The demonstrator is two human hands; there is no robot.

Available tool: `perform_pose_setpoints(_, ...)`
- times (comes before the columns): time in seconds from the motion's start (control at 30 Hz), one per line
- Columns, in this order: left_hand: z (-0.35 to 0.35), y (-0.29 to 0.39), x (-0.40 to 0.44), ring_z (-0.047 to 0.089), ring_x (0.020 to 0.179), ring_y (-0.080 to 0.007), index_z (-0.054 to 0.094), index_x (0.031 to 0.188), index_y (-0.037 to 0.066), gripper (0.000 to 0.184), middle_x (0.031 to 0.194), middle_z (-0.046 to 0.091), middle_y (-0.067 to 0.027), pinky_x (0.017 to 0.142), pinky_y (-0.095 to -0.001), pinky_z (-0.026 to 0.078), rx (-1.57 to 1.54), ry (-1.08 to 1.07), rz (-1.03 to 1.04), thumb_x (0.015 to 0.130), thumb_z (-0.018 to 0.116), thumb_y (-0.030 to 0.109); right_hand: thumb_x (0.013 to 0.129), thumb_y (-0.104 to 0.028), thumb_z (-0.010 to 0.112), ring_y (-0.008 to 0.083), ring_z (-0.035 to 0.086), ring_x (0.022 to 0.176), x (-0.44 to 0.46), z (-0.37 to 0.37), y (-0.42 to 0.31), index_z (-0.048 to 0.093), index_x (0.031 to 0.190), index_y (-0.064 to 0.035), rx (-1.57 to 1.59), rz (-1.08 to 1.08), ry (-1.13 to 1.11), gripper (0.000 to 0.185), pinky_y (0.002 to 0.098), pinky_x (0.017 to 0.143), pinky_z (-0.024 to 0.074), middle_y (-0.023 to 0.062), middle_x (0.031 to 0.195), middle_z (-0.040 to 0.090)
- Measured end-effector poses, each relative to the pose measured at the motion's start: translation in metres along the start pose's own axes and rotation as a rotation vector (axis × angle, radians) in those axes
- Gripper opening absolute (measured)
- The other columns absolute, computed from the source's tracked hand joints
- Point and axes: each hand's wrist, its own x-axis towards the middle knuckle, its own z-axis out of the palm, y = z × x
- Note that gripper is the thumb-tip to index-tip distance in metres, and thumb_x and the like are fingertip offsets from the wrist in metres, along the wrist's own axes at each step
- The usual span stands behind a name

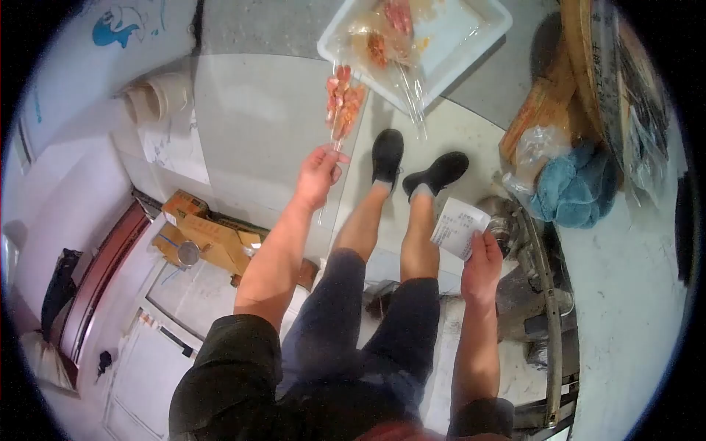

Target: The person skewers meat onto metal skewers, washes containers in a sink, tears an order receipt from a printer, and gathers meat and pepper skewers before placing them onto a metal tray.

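My left hand [321, 175] is closed around the thin sticks of several skewers [344, 103] threaded with red and orange meat pieces. They point away from me, with the stick ends coming out below my fist. On the right, my right hand [482, 266] pinches a white printed slip of paper [460, 226]; its print is too small to read. Beyond the left hand lies a white tray [482, 45] holding clear plastic bags [353, 37] with more meat skewers inside. Some bare sticks [412, 95] stick out over the tray's near edge.
My feet in black shoes [387, 154] stand on the pale floor. Right of them are cardboard [540, 110], a blue cloth-like bundle [577, 187] with clear plastic, and a metal frame [550, 316]. Cardboard boxes [202, 239] lie at left.
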Motion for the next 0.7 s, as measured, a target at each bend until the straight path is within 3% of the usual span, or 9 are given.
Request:
perform_pose_setpoints(0.43,0.021,0.104,-0.094,0.043,0.056,-0.0072,0.054,0.109,0.002,0.02,0.092,0.063,-0.0069,0.05,-0.021,0.035,-0.013,-0.165,0.154,0.093,0.049,0.012,0.095,-0.012,0.045,0.0097,0.052,0.09,-0.066,0.005,-0.053,0.056,0.108,0.004,0.065,-0.071,-0.024,0.023,0.0253,0.082,0.042,0.0046,0.1,0.06)
perform_pose_setpoints(0.7,0.039,0.169,-0.158,0.046,0.057,-0.0078,0.054,0.115,-0.001,0.026,0.097,0.064,-0.0103,0.051,-0.0209,0.038,-0.015,-0.263,0.305,0.092,0.051,0.01,0.095,-0.012,0.044,0.011,0.054,0.089,-0.151,0.025,-0.097,0.055,0.108,0.0024,0.179,-0.223,-0.042,0.022,0.0252,0.082,0.042,0.005,0.101,0.06)
